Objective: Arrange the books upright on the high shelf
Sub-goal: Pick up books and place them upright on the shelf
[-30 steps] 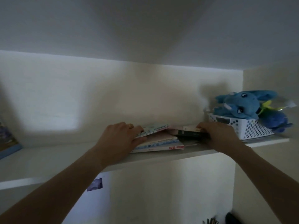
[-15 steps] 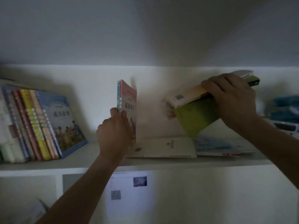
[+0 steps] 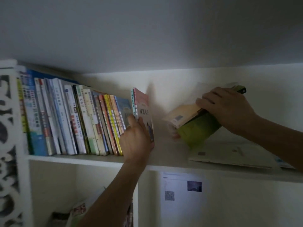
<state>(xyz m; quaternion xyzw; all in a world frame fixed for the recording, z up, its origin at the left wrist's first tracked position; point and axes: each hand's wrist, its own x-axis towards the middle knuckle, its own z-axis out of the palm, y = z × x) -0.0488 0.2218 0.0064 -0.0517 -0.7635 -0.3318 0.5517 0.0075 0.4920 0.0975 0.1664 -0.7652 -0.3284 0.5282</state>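
Standing upright at the right end of the row, a pink-covered book (image 3: 144,110) is held by the left hand (image 3: 136,141), whose fingers curl round its lower part, one finger stretched up along the spine side and the thumb on the front cover. Thin books with pale blue spines are pressed against its left side, in the same grip as far as can be told. Just left of that hand a long row of upright books (image 3: 73,122) fills the high shelf (image 3: 77,158), leaning slightly to the left and reaching to a white fretwork panel (image 3: 8,145) at the far end. Well to the right of the left hand, the right hand (image 3: 227,108) grips a small tilted bundle of books from above, fingers curled over its top edge: a cream-covered book (image 3: 182,115) lies uppermost and a green-covered book (image 3: 198,128) sits beneath it, lower corner pointing down toward the shelf; whether it touches the shelf cannot be told. A dark-tipped end (image 3: 241,89) of the bundle sticks out beyond the knuckles. Below the right hand a flat white book (image 3: 229,154) lies on the shelf, and another flat item with a blue mark (image 3: 282,163) shows under the right forearm. Beneath the shelf, below the gap between the two hands, a printed sheet (image 3: 182,189) with small pictures hangs on the back wall, and under the left forearm some blurred things (image 3: 78,210) sit in the lower compartment.
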